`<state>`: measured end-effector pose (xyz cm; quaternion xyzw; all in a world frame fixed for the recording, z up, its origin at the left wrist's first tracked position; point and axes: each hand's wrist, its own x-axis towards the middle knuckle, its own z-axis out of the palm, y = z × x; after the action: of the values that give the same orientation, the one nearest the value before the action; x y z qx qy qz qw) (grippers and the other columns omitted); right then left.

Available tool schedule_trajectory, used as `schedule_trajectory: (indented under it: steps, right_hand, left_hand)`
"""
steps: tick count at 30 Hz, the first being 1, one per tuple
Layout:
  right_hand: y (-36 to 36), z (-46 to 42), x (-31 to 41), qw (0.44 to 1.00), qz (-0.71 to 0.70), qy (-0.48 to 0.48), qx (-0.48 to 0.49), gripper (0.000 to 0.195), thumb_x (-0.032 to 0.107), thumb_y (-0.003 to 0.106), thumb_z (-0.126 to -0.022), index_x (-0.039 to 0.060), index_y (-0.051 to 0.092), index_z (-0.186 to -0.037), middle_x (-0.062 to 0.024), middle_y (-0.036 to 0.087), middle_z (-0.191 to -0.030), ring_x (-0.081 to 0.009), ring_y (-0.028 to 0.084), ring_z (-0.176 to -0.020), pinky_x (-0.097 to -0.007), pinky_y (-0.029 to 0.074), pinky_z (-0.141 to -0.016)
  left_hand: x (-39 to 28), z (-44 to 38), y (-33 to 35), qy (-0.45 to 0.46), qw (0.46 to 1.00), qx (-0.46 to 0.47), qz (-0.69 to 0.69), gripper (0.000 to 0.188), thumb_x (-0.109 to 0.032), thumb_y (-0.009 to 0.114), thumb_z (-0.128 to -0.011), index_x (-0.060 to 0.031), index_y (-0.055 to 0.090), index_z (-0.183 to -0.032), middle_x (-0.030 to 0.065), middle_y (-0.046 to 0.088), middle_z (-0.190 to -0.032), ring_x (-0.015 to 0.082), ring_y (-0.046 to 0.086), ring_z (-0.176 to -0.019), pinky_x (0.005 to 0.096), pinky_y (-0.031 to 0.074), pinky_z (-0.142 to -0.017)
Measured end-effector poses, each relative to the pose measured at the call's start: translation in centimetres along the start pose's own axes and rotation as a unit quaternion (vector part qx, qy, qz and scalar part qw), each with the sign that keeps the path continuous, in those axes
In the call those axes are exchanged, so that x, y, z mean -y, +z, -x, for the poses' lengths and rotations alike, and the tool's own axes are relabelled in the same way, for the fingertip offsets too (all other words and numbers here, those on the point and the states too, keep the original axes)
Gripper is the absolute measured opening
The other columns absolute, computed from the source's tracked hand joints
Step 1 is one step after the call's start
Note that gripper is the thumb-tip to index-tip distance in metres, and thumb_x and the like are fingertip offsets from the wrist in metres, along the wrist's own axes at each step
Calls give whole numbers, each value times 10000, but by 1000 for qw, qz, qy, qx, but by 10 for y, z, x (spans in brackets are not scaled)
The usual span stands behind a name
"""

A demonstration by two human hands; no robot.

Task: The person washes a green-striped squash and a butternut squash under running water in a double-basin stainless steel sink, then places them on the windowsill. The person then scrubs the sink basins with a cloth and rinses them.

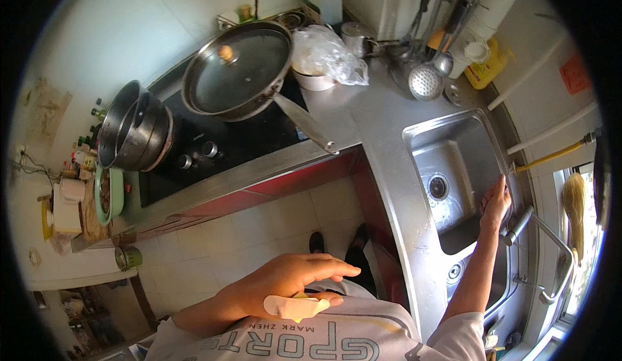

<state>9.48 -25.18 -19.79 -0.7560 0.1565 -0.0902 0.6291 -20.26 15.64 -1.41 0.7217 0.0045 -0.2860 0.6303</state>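
Note:
My left hand (296,283) is held in front of my shirt, palm down, fingers stretched out. Between its thumb and palm sits a thin pale piece (296,307) with a yellow edge, its kind unclear. Over the right rim of the steel sink basin (454,166) is my right hand (495,200), fingers curled; whether it holds something small cannot be seen. The basin's drain (438,187) shows wet patches around it. Beside my right forearm stands the metal faucet (554,244), with a second basin (498,283) partly behind the arm.
A lidded frying pan (238,77) and stacked pots (133,128) stand on the black cooktop (218,142), the pan's handle jutting past the counter edge. A plastic bag (328,55), hanging ladles and a skimmer (426,81), and a yellow bottle (486,64) are behind. A green basin (109,196) stands left.

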Motion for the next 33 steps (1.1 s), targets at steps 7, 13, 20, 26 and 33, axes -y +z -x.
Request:
schedule_trajectory:
  steps: [7, 13, 20, 26, 33]
  right_hand:
    - [-21, -15, -31, 999, -4, -39, -33, 443, 510, 616, -1010, 204, 461, -730, 60, 411, -550, -64, 372, -414, -249, 266, -376]
    - [-43, 11, -56, 945, -235, 103, 201, 322, 321, 603, -1044, 99, 610, -1277, -73, 663, -1092, -176, 651, -934, -328, 547, -765]
    - [-83, -16, -109, 967, -106, -47, 225, 441, 230, 620, -1029, 80, 517, -1431, -135, 603, -1395, -219, 622, -1212, -354, 498, -1040]
    - [-100, -25, -90, 828, -460, 184, 263, 299, 275, 680, -987, 94, 688, -1225, -33, 720, -982, -176, 654, -850, -349, 559, -885]
    - [-24, 30, -8, 721, -625, 221, 201, 298, 126, 591, -1030, 65, 572, -1321, -74, 673, -1147, -175, 615, -872, -292, 553, -736]
  left_hand:
    - [19, 38, -7, 37, 999, -9, 23, 482, -210, 708, -942, -52, 595, -1383, 154, 676, -1258, 282, 670, -1141, 391, 544, -915]
    - [22, 50, -12, 53, 998, 13, 39, 461, -247, 684, -966, -71, 595, -1383, 153, 650, -1333, 267, 664, -1180, 392, 562, -894]
    - [31, 49, -6, 107, 994, 14, 32, 487, -239, 639, -960, -26, 578, -1393, 187, 648, -1283, 297, 634, -1170, 403, 494, -986]
    - [24, 55, -7, 115, 993, 4, 19, 503, -262, 637, -962, -28, 581, -1403, 184, 648, -1323, 308, 642, -1160, 397, 501, -962]
    - [32, 74, -6, 133, 991, -29, 4, 500, -262, 645, -965, -24, 582, -1400, 186, 645, -1327, 328, 638, -1175, 404, 511, -966]
